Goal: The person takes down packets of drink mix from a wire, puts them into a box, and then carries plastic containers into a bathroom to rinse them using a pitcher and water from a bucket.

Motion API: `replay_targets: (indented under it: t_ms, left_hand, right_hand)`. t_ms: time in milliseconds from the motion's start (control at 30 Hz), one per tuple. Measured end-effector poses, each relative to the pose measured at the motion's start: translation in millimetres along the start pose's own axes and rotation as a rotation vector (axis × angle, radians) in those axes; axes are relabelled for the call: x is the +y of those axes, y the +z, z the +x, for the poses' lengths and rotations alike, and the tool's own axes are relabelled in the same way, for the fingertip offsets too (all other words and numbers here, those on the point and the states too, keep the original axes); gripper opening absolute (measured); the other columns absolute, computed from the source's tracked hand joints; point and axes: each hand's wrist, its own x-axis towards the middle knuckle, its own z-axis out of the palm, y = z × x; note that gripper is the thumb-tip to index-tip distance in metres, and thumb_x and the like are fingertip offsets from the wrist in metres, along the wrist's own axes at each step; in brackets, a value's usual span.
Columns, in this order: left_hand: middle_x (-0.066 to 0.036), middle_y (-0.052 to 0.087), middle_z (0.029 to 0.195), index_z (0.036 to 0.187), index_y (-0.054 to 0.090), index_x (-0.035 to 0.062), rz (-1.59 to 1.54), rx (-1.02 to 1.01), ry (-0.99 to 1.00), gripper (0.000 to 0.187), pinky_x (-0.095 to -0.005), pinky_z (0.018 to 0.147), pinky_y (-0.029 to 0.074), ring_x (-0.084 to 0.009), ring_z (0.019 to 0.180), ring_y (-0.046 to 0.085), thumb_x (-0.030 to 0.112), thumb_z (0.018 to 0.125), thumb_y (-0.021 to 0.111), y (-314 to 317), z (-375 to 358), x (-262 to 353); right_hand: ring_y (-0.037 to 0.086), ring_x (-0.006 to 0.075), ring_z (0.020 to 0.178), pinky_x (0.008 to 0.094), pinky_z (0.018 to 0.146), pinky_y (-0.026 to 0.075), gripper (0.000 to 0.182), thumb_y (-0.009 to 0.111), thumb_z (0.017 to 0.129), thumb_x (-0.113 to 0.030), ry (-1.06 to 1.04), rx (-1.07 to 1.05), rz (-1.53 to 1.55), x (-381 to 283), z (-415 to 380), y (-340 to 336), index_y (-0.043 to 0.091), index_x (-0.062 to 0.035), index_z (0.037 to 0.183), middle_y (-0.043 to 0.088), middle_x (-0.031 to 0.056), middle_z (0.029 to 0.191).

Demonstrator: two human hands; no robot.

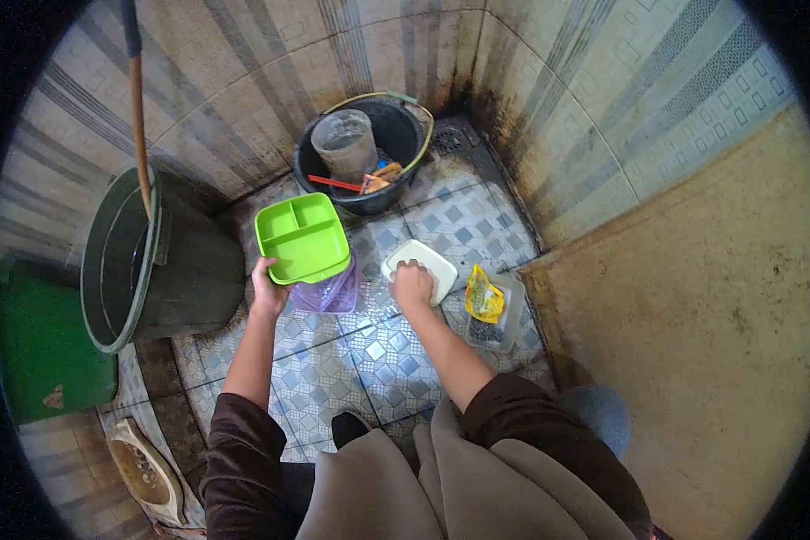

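My left hand (270,286) grips the lower left edge of a bright green divided lunch box (306,261). The box is tilted so its three compartments show. Partly behind it, a purple plastic container (337,297) sits on the floor. My right hand (411,284) is over the left side of a white, rounded-square lid (436,270), fingers curled onto it; the fingertips are partly hidden. To the right of the lid is a clear plastic tub (510,315), with a yellow packet (484,295) and a dark scouring pad (486,332) in it.
Against the back wall stands a black bucket (369,204) holding a clear cylinder (346,148) and a red-handled item (335,184). A large dark bin (198,261) is at left, a squat toilet (144,472) at lower left. A floor drain (454,138) lies in the corner. The tiled floor (315,378) looks wet.
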Motion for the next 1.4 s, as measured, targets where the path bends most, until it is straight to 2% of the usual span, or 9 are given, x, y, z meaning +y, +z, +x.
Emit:
replay_targets:
  t_ms: [167, 433, 533, 733, 933, 1033, 1267, 1367, 1400]
  left_hand:
    - [-0.007, 0.054, 0.092, 0.098, 0.048, 0.0054, -0.068, 0.013, 0.039, 0.034, -0.0348, 0.069, 0.044, -0.0216, 0.081, 0.053, 0.025, 0.071, 0.044, 11, 2, -1]
    - [-0.009, 0.052, 0.096, 0.104, 0.046, 0.0062, -0.064, 0.007, 0.033, 0.041, -0.0345, 0.071, 0.043, -0.0232, 0.084, 0.052, 0.028, 0.069, 0.044, 3, 9, -2]
    - [-0.008, 0.052, 0.097, 0.104, 0.046, 0.0060, -0.071, -0.006, 0.038, 0.041, -0.0351, 0.073, 0.043, -0.0235, 0.085, 0.052, 0.028, 0.069, 0.044, 7, 6, 1]
    - [-0.009, 0.053, 0.096, 0.103, 0.047, 0.0052, -0.073, -0.015, 0.033, 0.041, -0.0352, 0.072, 0.043, -0.0229, 0.085, 0.052, 0.029, 0.069, 0.044, 18, 2, 0]
    - [-0.009, 0.054, 0.094, 0.102, 0.047, 0.0038, -0.051, -0.037, 0.010, 0.041, -0.0348, 0.072, 0.043, -0.0228, 0.084, 0.053, 0.029, 0.070, 0.043, 18, 7, -4]
    - [-0.009, 0.054, 0.094, 0.102, 0.048, 0.0038, -0.068, -0.043, 0.012, 0.041, -0.0341, 0.071, 0.043, -0.0224, 0.083, 0.053, 0.029, 0.070, 0.043, 15, 9, -5]
    - [-0.008, 0.055, 0.092, 0.100, 0.049, 0.0043, -0.075, -0.070, 0.023, 0.039, -0.0318, 0.067, 0.044, -0.0214, 0.080, 0.053, 0.028, 0.070, 0.042, 18, 0, 0]
    - [-0.008, 0.055, 0.091, 0.099, 0.049, 0.0048, -0.059, -0.100, 0.004, 0.038, -0.0320, 0.067, 0.044, -0.0215, 0.080, 0.054, 0.028, 0.070, 0.042, 4, 11, -6]
    - [-0.008, 0.055, 0.091, 0.099, 0.050, 0.0053, -0.075, -0.047, 0.005, 0.038, -0.0331, 0.068, 0.044, -0.0218, 0.080, 0.054, 0.029, 0.070, 0.043, 10, 9, -7]
  right_hand:
    - [0.056, 0.0316, 0.079, 0.0360, 0.068, 0.047, 0.027, 0.062, 0.064, -0.023, 0.326, 0.227, -0.068, -11, 9, -60, 0.060, -0.0050, 0.084, 0.047, 0.0151, 0.106]
    - [0.053, 0.0151, 0.052, 0.0298, 0.049, 0.043, 0.015, 0.063, 0.063, -0.017, 0.877, -1.277, -0.260, 156, 55, -64, 0.054, -0.0055, 0.061, 0.056, 0.0043, 0.063]
    - [0.053, 0.0128, 0.053, 0.0279, 0.046, 0.043, 0.021, 0.065, 0.062, -0.014, 0.960, -1.144, 0.080, 183, 10, -22, 0.053, -0.0058, 0.077, 0.054, 0.0062, 0.061]
    - [0.058, 0.0280, 0.077, 0.0314, 0.070, 0.047, 0.047, 0.067, 0.061, -0.020, 0.529, 0.068, 0.104, 187, -26, -12, 0.048, -0.0076, 0.102, 0.058, 0.0123, 0.087]
    - [0.054, 0.0347, 0.087, 0.0394, 0.074, 0.044, 0.029, 0.045, 0.082, -0.028, 0.599, -0.335, -0.393, 183, -11, -19, 0.048, -0.0061, 0.101, 0.054, 0.0147, 0.095]
    - [0.054, 0.0349, 0.086, 0.0418, 0.073, 0.044, 0.029, 0.040, 0.083, -0.028, 0.399, -0.027, -0.108, 192, -37, -3, 0.050, -0.0071, 0.102, 0.055, 0.0170, 0.093]
    - [0.052, 0.0337, 0.090, 0.0417, 0.078, 0.042, 0.034, 0.044, 0.081, -0.027, 0.613, -0.288, 0.011, 187, -30, -1, 0.044, -0.0098, 0.110, 0.050, 0.0197, 0.098]
    - [0.052, 0.0345, 0.091, 0.0395, 0.079, 0.043, 0.044, 0.047, 0.078, -0.031, 0.154, -0.559, -0.351, 197, -17, 23, 0.038, -0.0097, 0.116, 0.046, 0.0186, 0.104]
    - [0.042, 0.0344, 0.103, 0.0395, 0.085, 0.039, 0.052, 0.050, 0.076, -0.029, 0.436, -0.457, -0.202, 165, -26, -1, 0.033, -0.0093, 0.120, 0.040, 0.0206, 0.114]
